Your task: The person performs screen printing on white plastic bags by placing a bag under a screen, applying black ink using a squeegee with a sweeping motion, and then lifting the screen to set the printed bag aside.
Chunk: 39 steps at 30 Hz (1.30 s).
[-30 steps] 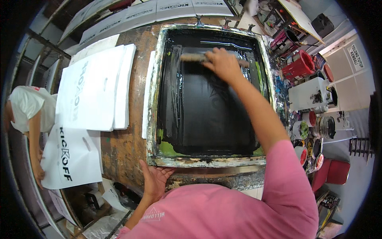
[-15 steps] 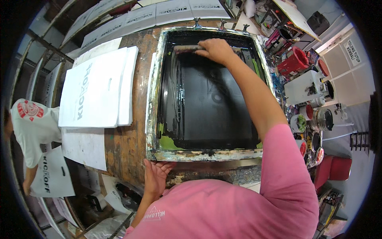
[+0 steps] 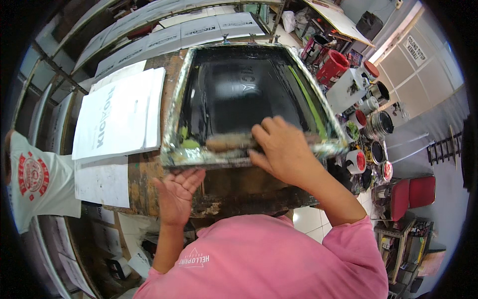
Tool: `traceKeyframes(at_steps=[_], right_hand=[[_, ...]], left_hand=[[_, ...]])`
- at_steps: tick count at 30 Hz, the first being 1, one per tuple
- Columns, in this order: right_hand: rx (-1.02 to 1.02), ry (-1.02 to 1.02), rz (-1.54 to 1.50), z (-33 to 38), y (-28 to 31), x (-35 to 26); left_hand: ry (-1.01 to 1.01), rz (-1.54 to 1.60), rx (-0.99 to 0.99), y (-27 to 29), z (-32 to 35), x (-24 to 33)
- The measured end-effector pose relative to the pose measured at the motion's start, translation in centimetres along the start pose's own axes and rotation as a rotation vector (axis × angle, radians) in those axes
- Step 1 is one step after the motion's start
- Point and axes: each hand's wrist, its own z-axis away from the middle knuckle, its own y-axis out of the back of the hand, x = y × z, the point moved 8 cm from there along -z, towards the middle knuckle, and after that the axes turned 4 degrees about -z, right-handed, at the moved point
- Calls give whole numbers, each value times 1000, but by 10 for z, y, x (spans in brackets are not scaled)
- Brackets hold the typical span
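A screen printing frame [image 3: 170, 140] with black ink across its mesh lies on the wooden table, its near edge looking tipped up. My right hand [image 3: 285, 149] is closed on a squeegee [image 3: 229, 143], blurred by motion, at the near end of the mesh. The squeegee's blade is hidden. Below the frame's near left corner is my left hand [image 3: 178, 192], palm up, fingers stretched out and thumb apart. Its fingertips meet the frame's lower edge; whether they bear its weight I cannot tell.
Left of the frame lies a stack of printed white sheets [image 3: 119, 112]. Past it stands a person in a white shirt [image 3: 42, 177]. Ink tubs and a red bucket [image 3: 332, 69] crowd the right side. Metal racks [image 3: 55, 70] with more sheets line the left and back.
My right hand has drawn the squeegee from the far end of the mesh to the near end. The frame's near edge looks higher. The person at left no longer shows a sheet in hand.
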Motion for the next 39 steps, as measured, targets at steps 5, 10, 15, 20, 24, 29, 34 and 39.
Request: traceKeyframes(at_steps=[5,10,15,20,24,29,34,39], right_hand=[[413,48,215,-57,77,1],[543,113,253,-96,117,10],[415,-35,64,-121,147,8],[447,-105,61,-136,166,8],[459,-83,67,-144,164,18],[512,-163,-60,-154,176,13],[452,-346,-92,-159,183,2],[247,-534,-44,-171,172,13]], left_hand=[[-289,190,-262,-49,-36,64],[-431,-1556,73,-31,-65,11],[-113,-2213,87,23,-65,-62],[-47,-2065,36,21,-82,-66],[-156,-2055,283,14,-84,-57],[-166,-2051,133,4,-73,-70],[-444,-1855,111,-51,-102,-19],[-565,-1365,374,-55,-124,32]])
